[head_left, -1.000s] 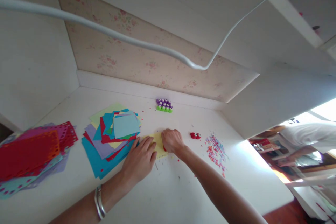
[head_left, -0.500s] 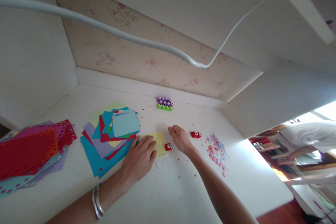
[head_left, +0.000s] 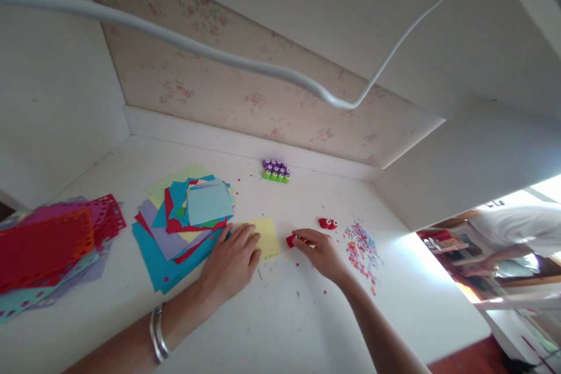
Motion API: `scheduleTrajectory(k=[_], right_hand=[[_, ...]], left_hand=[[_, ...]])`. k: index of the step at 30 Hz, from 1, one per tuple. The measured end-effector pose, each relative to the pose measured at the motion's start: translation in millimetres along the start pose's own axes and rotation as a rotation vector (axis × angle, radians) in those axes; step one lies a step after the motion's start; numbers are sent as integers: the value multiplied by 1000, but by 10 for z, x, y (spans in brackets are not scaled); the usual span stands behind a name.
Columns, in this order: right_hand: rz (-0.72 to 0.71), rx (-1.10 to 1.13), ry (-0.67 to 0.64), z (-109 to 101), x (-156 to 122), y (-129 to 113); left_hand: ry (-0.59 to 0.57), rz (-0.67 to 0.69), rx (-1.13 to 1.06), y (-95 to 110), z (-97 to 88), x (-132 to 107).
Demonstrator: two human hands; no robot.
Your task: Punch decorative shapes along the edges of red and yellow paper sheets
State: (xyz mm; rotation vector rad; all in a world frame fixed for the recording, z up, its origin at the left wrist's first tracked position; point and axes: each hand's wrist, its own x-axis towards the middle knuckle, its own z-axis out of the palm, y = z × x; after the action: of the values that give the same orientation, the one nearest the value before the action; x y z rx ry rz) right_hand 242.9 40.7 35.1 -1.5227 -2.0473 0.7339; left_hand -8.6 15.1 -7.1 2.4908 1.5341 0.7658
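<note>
My left hand (head_left: 232, 260) lies flat with its fingers stretched over the left part of a yellow paper sheet (head_left: 267, 238). A row of small punched marks runs along the sheet's lower edge. Just right of the sheet, apart from it, my right hand (head_left: 323, 254) pinches a small red craft paper punch (head_left: 290, 241) between thumb and fingers; the fingers cover part of it. Two more red punches (head_left: 328, 224) stand behind my right hand. Rows of purple and green punches (head_left: 276, 170) are grouped near the back wall.
A pile of coloured paper (head_left: 210, 205) lies beside my left hand. Sheets with punched edges (head_left: 48, 245) are stacked at far left. Punched paper bits (head_left: 362, 251) are heaped at right. A white cable (head_left: 263, 73) hangs in front. Another person (head_left: 504, 234) is at far right.
My right hand has taken hold of the red punch that stood on the yellow sheet and moved it right, off the sheet. My left hand has stayed on the paper.
</note>
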Motion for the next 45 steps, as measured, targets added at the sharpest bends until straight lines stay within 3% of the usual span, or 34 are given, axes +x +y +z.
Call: scheduleTrajectory(k=[5,13,20,32,37,41,45], right_hand=[[102,21,19,-24,-14,107],[-120,0,11,60,-21,-82],[-141,-33,53,135,-91,2],[-140,130,206,351,-213,117],[-130,154,208,337,-228,108],[-147,172,218,340,-237,113],[-128,245,277,354,-254,112]], left_hand=[[-12,0,-7,2,-13,3],[33,-56,66,-32,17,16],[29,-64,-2,-66,28,25],[32,-55,-92,-99,37,36],[81,-118,-317,-147,99,32],[78,-264,-530,-152,56,50],[-1,-339,-659,-166,-30,85]])
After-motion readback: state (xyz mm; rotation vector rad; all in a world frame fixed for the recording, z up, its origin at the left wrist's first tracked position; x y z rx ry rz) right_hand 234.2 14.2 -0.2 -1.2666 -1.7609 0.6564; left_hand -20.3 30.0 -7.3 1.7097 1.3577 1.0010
